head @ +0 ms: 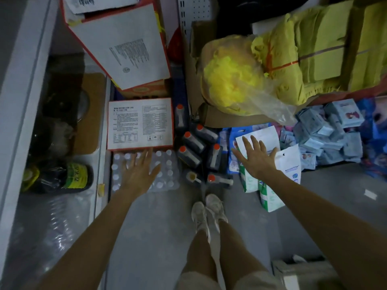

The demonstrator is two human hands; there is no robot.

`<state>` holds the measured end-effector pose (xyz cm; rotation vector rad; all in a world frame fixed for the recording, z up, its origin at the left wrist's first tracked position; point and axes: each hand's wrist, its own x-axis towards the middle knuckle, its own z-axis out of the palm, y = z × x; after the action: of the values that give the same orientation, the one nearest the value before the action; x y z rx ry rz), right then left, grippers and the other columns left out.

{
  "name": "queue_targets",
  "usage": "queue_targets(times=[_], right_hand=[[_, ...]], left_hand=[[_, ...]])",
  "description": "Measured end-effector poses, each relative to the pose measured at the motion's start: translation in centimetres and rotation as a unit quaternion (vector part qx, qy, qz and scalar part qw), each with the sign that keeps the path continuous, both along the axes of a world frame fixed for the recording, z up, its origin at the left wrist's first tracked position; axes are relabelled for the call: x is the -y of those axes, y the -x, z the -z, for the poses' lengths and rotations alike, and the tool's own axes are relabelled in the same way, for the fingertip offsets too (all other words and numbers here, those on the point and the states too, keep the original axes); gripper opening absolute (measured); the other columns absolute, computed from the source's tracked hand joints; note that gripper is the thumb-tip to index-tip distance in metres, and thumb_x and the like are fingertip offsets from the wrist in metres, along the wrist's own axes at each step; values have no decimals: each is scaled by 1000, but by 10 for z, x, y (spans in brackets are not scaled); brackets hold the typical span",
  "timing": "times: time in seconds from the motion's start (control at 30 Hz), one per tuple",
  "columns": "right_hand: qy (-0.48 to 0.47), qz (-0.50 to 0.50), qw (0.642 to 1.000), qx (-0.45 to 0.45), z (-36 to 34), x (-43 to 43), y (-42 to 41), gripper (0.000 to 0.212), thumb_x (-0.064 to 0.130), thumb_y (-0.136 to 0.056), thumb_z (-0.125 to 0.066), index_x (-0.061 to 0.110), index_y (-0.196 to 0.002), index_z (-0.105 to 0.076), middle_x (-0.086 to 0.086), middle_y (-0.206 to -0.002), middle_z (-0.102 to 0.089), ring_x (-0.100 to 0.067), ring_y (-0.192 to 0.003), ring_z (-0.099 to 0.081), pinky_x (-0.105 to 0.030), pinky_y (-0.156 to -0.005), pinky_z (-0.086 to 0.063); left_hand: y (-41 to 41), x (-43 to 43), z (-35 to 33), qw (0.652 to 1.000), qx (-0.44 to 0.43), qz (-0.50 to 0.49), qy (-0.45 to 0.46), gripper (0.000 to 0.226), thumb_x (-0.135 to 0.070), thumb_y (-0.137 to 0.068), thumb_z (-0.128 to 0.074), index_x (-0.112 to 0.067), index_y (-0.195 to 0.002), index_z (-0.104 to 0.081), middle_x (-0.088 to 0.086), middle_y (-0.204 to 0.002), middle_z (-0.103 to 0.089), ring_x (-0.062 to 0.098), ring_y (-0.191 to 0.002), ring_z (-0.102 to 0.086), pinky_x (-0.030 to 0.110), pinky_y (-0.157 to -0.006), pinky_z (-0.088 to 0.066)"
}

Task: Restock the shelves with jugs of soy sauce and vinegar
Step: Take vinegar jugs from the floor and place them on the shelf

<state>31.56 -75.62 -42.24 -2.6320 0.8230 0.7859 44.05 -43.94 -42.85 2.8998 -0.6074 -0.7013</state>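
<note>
Your left hand [139, 172]: fingers spread, holding nothing, above shrink-wrapped water bottles [167, 164]. Your right hand [256, 158]: also spread, empty, above white packets [270, 197]. Orange-capped dark jugs [194, 143] clustered on floor [157, 216] between your hands, most tipped on sides; likely loose staging pile. One green-labelled jug [62, 177] lies on shelf [18, 101], left of left hand. Judgement: hands apart and open, ready to reach inward for next jug.

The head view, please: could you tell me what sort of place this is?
Probably a small shop's aisle or stockroom: orange-capped dark jugs clustered on the floor, a shrink-wrapped pack of white-capped bottles, and printed cartons stacked beside a shelf.
</note>
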Motion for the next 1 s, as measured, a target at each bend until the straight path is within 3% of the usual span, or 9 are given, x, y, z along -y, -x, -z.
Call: queue_targets(times=[0.17, 0.3, 0.4, 0.5, 0.63, 1.0], right_hand=[[-9, 3, 1000, -3, 52, 11, -10, 76, 68, -91, -17, 29, -154, -3, 1, -162, 1, -26, -148, -4, -63, -112, -2], [-29, 23, 999, -18, 103, 15, -11, 74, 67, -91, -19, 30, -154, -4, 0, -162, -1, -28, -148, -5, -64, -114, -4], [-26, 27, 999, -20, 139, 15, -11, 74, 67, -91, -22, 29, -153, -8, -1, -162, -4, -28, -148, -8, -64, -113, -6], [-40, 2, 998, -41, 171, 17, -13, 78, 69, -87, -15, 30, -154, -7, -1, -162, -1, -27, -148, -6, -64, -114, -7], [-49, -8, 998, -40, 222, 11, -10, 73, 63, -93, -26, 28, -154, -5, -1, -162, 0, -27, -148, -4, -63, -112, -5], [-76, -25, 993, -81, 346, -12, 11, 85, 70, -87, -33, 25, -154, -6, 1, -161, -5, -24, -148, -9, -62, -114, -8]], left_hand=[[3, 9, 47, 998, -34, 11, -45, 68, -56, -97, -28, -24, -153, -9, 1, -160, -16, 28, -146, -13, 50, -117, -8], [17, 18, 89, 997, -62, 32, -20, 93, -77, -83, -4, -17, -148, -33, 7, -149, -42, 37, -135, -39, 61, -108, -23], [20, 30, 125, 997, -66, 38, -15, 83, -67, -93, -8, -11, -137, -51, 13, -131, -59, 41, -116, -57, 65, -94, -39], [17, 45, 154, 997, -58, 35, -22, 77, -60, -97, -12, -7, -127, -60, 14, -123, -64, 41, -107, -62, 65, -86, -44], [13, 61, 200, 997, -56, 41, -20, 73, -56, -99, -15, -6, -125, -61, 15, -121, -65, 39, -106, -63, 62, -86, -46], [36, 63, 311, 993, -108, 37, -32, 79, -60, -97, -10, -7, -130, -58, 14, -122, -65, 39, -108, -62, 62, -85, -46]])
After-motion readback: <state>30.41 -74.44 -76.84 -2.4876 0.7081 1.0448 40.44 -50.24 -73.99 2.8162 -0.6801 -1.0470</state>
